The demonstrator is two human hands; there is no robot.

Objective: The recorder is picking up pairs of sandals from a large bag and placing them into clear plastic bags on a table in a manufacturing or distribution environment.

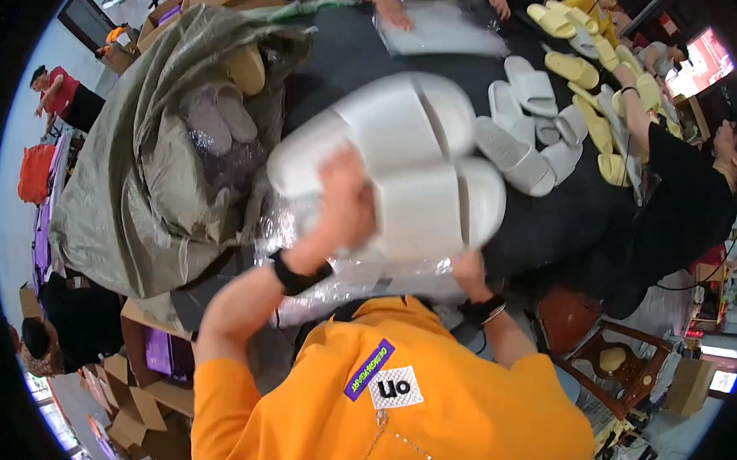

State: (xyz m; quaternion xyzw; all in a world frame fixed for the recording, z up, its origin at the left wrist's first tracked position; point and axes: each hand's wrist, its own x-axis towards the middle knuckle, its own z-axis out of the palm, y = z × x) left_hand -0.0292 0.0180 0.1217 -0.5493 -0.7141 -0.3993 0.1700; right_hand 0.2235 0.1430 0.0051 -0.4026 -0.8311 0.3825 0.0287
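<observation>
A pair of large white slide slippers (389, 132) is raised before me over the dark table, side by side, toes to the right. My left hand (347, 203), smeared by motion, is curled over the heel part of the nearer slipper and seems closed on it. Under the slippers lies a crinkled clear plastic bag (358, 272). My right hand (469, 272) is closed at the bag's right edge, just below the nearer slipper's toe; its fingertips are partly hidden.
A grey-green woven sack (141, 171) at the left holds greyish slippers (219, 118). Loose white slippers (516, 154) and yellow slippers (573, 69) lie to the right. Across the black table (326, 60), another person's hand (392, 11) touches a clear bag. A co-worker in black (675, 186) reaches in from the right.
</observation>
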